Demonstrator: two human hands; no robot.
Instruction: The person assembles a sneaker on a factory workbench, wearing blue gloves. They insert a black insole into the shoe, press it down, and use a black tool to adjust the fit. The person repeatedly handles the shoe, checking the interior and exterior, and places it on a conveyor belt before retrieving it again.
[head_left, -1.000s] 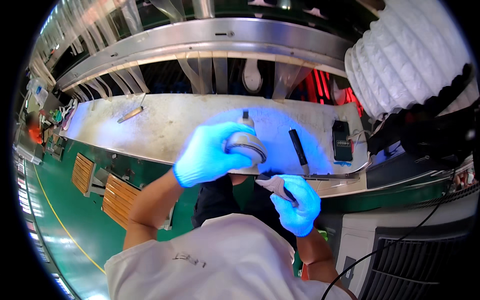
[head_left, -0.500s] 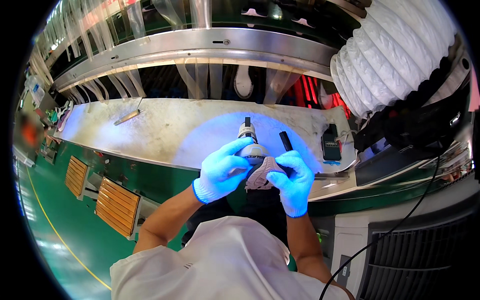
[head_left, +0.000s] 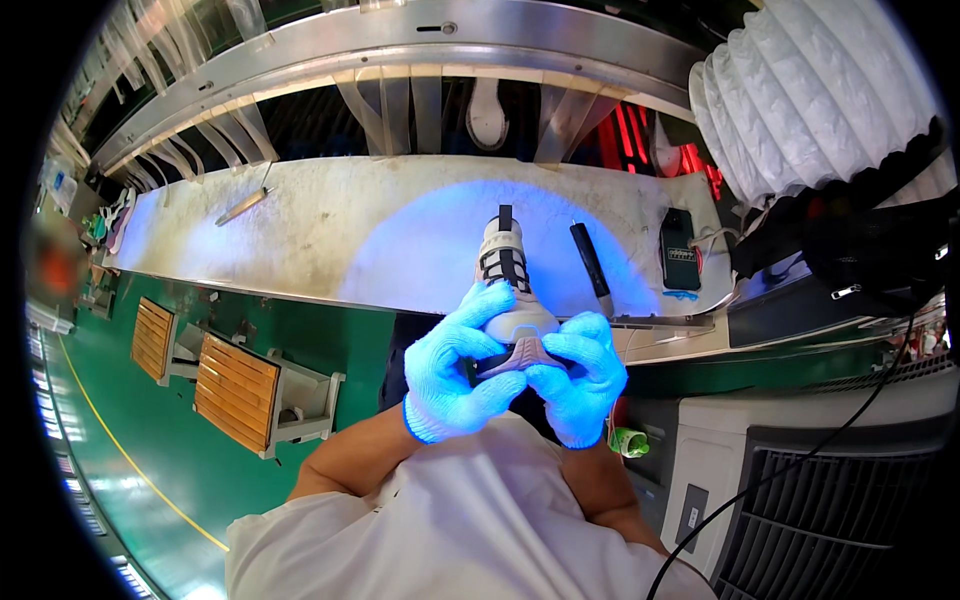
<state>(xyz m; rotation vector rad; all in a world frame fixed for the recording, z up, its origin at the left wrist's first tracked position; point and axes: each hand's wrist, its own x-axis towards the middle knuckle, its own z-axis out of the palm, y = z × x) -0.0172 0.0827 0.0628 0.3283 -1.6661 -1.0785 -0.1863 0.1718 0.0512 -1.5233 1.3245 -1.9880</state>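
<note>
Both hands, in blue-lit knitted gloves, hold a light grey shoe (head_left: 519, 320) just in front of the bench edge, its heel end toward the bench. Black straps cross its upper, and a black loop stands at the heel. At the near, toe end, a pinkish-grey sole (head_left: 527, 352) curls up over the tip. My left hand (head_left: 455, 365) closes around the toe's left side, fingers on the upper and thumb at the sole. From the right, my right hand (head_left: 580, 375) pinches the same end, its thumb on the sole. The shoe's underside is hidden.
A black stick-shaped tool (head_left: 590, 260) and a phone (head_left: 680, 250) lie on the pale bench top (head_left: 310, 215). Farther left is a thin tool with a tan handle (head_left: 243, 206). Behind runs a metal rail (head_left: 350, 45) with clear strips; a white duct (head_left: 815, 100) hangs right.
The shoe now points more squarely to me, and its strapped upper shows more. My left thumb has come down to the sole at the toe, beside the right thumb. The whole view has shifted.
</note>
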